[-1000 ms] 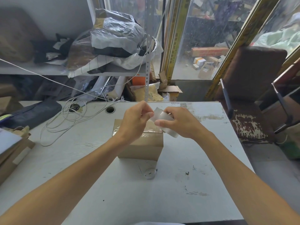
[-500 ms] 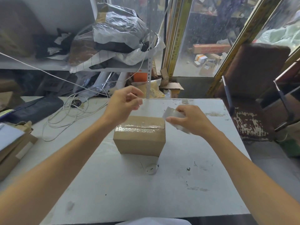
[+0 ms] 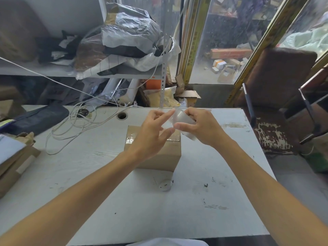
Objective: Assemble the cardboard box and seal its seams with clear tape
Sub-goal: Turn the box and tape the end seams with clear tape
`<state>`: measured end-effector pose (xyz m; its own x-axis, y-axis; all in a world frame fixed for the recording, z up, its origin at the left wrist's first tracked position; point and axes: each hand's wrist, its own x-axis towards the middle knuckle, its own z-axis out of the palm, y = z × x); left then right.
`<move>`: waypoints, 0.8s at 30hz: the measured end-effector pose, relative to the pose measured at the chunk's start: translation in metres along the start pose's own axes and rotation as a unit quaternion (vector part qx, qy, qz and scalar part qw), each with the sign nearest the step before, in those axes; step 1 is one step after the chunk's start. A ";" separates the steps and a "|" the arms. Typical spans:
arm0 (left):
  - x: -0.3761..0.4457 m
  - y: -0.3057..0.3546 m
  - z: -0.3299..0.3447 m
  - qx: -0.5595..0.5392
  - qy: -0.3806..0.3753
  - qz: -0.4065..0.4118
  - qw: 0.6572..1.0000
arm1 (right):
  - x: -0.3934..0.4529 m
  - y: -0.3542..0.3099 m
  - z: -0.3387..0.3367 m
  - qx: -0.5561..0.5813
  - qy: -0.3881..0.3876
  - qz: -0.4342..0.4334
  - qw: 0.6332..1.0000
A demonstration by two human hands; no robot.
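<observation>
Over table [image 3: 92, 174] and box [image 3: 159, 158], right grip [image 3: 204, 128] holds tape [image 3: 181, 119]; left grip [image 3: 150, 134] wide, touching it.

Two bare forearms are seen entering from the lower corners of the frame, one from the lower left and one from the lower right, narrowing toward the wrists near the centre. No sleeves are seen on either arm up to the frame edge. The left hand [image 3: 150, 134] and the right hand [image 3: 204, 128] are uncovered. No rings are seen on the visible fingers [image 3: 167, 116], and nothing is worn on either wrist. The nails are kept short where they can be made out. A strip of white cloth [image 3: 166, 242] is seen at the bottom centre edge of the frame.
</observation>
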<state>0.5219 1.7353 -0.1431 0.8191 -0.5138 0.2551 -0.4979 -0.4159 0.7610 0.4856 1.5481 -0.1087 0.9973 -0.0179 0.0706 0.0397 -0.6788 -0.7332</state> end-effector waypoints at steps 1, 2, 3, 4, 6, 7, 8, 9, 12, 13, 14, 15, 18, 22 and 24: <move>0.000 0.001 0.001 -0.006 0.001 0.000 1.000 | 0.000 0.000 0.001 -0.007 0.000 -0.006 1.000; 0.001 0.001 0.002 -0.012 0.002 -0.006 1.000 | 0.001 0.000 0.001 -0.010 -0.001 -0.010 1.000; 0.003 0.002 0.001 -0.019 0.005 -0.014 1.000 | 0.001 0.000 0.002 -0.011 -0.003 -0.014 1.000; 0.005 0.002 0.000 -0.025 0.008 -0.025 0.999 | 0.002 0.001 0.002 -0.016 -0.008 -0.015 1.000; 0.009 0.002 -0.002 -0.030 0.012 -0.036 0.999 | 0.002 0.004 0.001 -0.028 -0.019 -0.014 0.999; 0.009 0.002 -0.002 -0.030 0.016 -0.035 0.999 | 0.001 0.005 0.001 -0.031 -0.024 -0.013 0.999; 0.010 0.002 -0.003 -0.032 0.025 -0.034 0.999 | 0.001 0.005 0.001 -0.030 -0.029 -0.012 0.999; 0.010 0.003 -0.003 -0.037 0.038 -0.035 0.998 | 0.001 0.004 0.001 -0.027 -0.033 -0.012 0.999; 0.013 0.003 -0.003 -0.062 0.088 -0.053 0.993 | 0.002 0.003 0.002 -0.030 -0.047 -0.011 0.998; 0.014 0.002 -0.003 -0.072 0.105 -0.063 0.990 | 0.002 0.003 0.003 -0.035 -0.052 -0.011 0.998; 0.015 0.002 -0.003 -0.081 0.118 -0.071 0.987 | 0.002 0.002 0.003 -0.038 -0.056 -0.012 0.998; 0.016 0.002 -0.003 -0.089 0.129 -0.076 0.985 | 0.001 0.002 0.004 -0.040 -0.058 -0.012 0.997; 0.016 0.004 -0.002 -0.112 0.150 -0.078 0.979 | -0.001 0.002 0.003 -0.046 -0.066 -0.022 0.997; 0.016 0.003 -0.002 -0.136 0.159 -0.109 0.972 | -0.003 0.002 0.006 -0.045 -0.079 -0.030 0.995; 0.015 0.002 -0.002 -0.135 0.152 -0.122 0.972 | -0.004 0.002 0.007 -0.038 -0.077 -0.032 0.996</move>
<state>0.5339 1.7282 -0.1363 0.9698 -0.1633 0.1810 -0.2197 -0.2634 0.9393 0.4819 1.5520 -0.1157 0.9906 0.1363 0.0061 0.1044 -0.7288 -0.6767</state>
